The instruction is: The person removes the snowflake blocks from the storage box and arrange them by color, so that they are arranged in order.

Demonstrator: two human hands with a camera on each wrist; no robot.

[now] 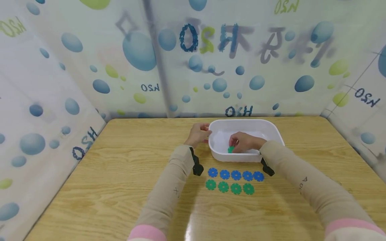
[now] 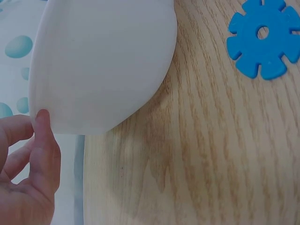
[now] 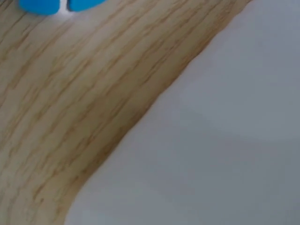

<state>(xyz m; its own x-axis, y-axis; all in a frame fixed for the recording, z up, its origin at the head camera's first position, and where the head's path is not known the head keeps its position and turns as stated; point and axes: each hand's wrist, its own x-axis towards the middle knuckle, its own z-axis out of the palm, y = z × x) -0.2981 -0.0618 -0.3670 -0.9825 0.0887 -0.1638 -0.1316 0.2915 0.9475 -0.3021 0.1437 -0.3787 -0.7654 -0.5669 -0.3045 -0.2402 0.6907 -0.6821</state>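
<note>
A white plastic basin stands toward the back of the wooden table. At its left end my left hand pinches the rim, and the left wrist view shows the thumb against the outer wall. Inside the basin, near its front wall, my right hand holds a green notched plastic disc with its fingertips. The fingers partly cover that disc. Close up, the right wrist view has only the basin's wall and some table; the right hand is out of that view.
In front of the basin lies a row of several blue notched discs. Nearer to me, a row of several green ones runs alongside. Behind the wooden table hangs a bubble-patterned curtain.
</note>
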